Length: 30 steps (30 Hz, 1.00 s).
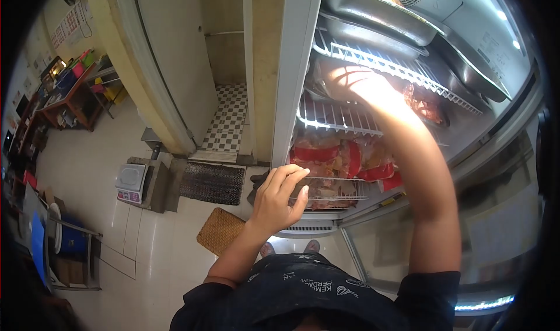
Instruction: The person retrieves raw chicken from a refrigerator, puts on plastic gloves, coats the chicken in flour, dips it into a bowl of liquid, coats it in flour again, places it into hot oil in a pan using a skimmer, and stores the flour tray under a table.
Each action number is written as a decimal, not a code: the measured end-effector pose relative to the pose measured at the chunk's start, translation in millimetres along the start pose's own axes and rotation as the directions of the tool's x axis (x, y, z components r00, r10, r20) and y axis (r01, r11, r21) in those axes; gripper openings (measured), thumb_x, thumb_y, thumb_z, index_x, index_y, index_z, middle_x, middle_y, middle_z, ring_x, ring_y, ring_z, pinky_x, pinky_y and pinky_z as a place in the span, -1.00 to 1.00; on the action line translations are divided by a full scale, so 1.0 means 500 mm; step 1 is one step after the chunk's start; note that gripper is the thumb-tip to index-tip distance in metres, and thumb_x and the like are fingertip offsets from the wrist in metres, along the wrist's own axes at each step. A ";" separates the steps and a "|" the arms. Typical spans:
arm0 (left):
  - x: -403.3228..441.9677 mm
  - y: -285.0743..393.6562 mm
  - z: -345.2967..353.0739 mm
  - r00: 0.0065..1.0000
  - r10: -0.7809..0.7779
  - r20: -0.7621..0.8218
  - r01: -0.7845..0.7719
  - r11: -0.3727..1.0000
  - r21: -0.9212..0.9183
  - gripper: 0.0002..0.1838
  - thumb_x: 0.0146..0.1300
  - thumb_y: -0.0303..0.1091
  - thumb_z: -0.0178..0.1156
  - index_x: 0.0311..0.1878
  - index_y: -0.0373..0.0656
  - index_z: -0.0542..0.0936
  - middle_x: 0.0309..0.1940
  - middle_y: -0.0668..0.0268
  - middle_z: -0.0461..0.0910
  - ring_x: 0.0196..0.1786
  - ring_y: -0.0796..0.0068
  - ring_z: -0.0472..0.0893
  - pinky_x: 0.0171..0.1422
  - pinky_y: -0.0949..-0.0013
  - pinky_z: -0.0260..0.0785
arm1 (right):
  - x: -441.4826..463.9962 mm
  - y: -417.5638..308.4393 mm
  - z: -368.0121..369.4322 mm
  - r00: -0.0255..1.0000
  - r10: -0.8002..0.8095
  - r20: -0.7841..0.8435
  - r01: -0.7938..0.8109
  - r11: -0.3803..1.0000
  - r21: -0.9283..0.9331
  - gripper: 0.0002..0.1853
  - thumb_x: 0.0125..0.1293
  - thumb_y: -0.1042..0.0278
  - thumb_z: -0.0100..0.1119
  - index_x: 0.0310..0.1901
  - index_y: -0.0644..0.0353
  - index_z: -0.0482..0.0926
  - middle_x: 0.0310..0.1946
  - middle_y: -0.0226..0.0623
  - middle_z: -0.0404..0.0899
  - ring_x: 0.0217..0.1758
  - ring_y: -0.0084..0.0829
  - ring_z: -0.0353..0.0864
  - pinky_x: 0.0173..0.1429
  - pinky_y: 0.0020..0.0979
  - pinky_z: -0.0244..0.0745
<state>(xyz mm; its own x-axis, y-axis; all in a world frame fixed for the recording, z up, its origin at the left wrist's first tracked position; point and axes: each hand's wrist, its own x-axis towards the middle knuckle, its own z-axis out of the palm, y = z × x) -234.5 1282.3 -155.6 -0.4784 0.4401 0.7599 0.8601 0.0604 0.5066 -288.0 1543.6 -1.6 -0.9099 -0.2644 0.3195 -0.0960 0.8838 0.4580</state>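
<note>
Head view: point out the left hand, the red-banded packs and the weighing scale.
Left hand (pixel 275 202), head view: back of the hand.
Red-banded packs (pixel 354 159), head view: one of the red bands.
Weighing scale (pixel 132 177), head view: its flat top plate.

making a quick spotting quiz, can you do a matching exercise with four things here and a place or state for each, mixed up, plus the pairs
Column 1
1. right hand
2. left hand
3. weighing scale
4. dark mat

Column 2
A. on top of a block
B. open, holding nothing visible
C. flat on the pale floor
D. beneath the upper wire rack

Pairs: 1-D, 2-B, 3-A, 4-C
</note>
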 end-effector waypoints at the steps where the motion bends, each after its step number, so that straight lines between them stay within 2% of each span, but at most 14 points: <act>1: -0.004 0.006 -0.006 1.000 -0.017 0.010 0.017 1.000 0.000 -0.66 0.07 -0.50 0.24 -0.02 -0.24 0.55 -0.12 0.18 0.54 -0.13 0.19 0.57 -0.04 0.24 0.46 | -0.007 -0.007 -0.015 1.000 0.006 -0.002 -0.006 0.999 0.049 -0.72 0.31 0.27 -0.09 -0.45 0.15 0.57 -0.57 -0.23 0.57 -0.49 -0.38 0.63 -0.29 -0.33 0.59; 5: -0.011 0.005 -0.029 0.998 -0.062 0.029 0.061 0.998 0.030 -0.67 0.08 -0.50 0.24 -0.03 -0.24 0.55 -0.11 0.15 0.54 -0.10 0.17 0.57 0.00 0.24 0.45 | -0.020 -0.028 -0.063 0.998 0.066 0.007 -0.066 0.977 0.203 -0.74 0.31 0.26 -0.08 -0.42 0.15 0.57 -0.54 -0.22 0.58 -0.45 -0.37 0.63 -0.25 -0.32 0.59; 9: -0.030 0.009 -0.041 0.992 -0.110 0.067 0.106 0.992 0.063 -0.68 0.10 -0.46 0.24 -0.03 -0.24 0.55 -0.10 0.16 0.53 -0.07 0.17 0.56 0.01 0.23 0.45 | 0.003 -0.029 -0.078 0.989 0.129 0.066 -0.143 0.951 0.275 -0.74 0.31 0.25 -0.08 -0.39 0.15 0.57 -0.50 -0.21 0.59 -0.42 -0.35 0.63 -0.22 -0.31 0.58; 19: -0.058 0.011 -0.034 0.971 -0.160 0.179 0.149 0.986 0.071 -0.68 0.13 -0.38 0.26 -0.03 -0.22 0.55 -0.08 0.21 0.52 -0.03 0.18 0.54 0.02 0.22 0.44 | 0.071 -0.017 -0.046 0.945 0.249 0.212 -0.309 0.894 0.324 -0.75 0.32 0.22 -0.06 -0.31 0.16 0.57 -0.42 -0.19 0.61 -0.33 -0.31 0.64 -0.13 -0.29 0.56; 30: -0.089 -0.023 0.007 0.896 -0.228 0.381 0.203 0.974 0.105 -0.64 0.15 -0.29 0.27 0.01 -0.19 0.54 -0.08 0.22 0.48 -0.03 0.19 0.51 0.02 0.19 0.42 | 0.019 -0.028 -0.094 0.915 0.254 0.314 -0.373 0.829 0.415 -0.75 0.33 0.19 -0.04 -0.23 0.17 0.57 -0.33 -0.17 0.63 -0.23 -0.26 0.64 -0.04 -0.27 0.54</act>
<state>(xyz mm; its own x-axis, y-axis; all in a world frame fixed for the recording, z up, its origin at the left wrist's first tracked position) -222.5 1265.3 -196.7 -0.5573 0.7219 0.4103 0.7588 0.2423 0.6045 -276.1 1510.4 34.1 -0.9835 0.1043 0.1479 0.0926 0.9922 -0.0840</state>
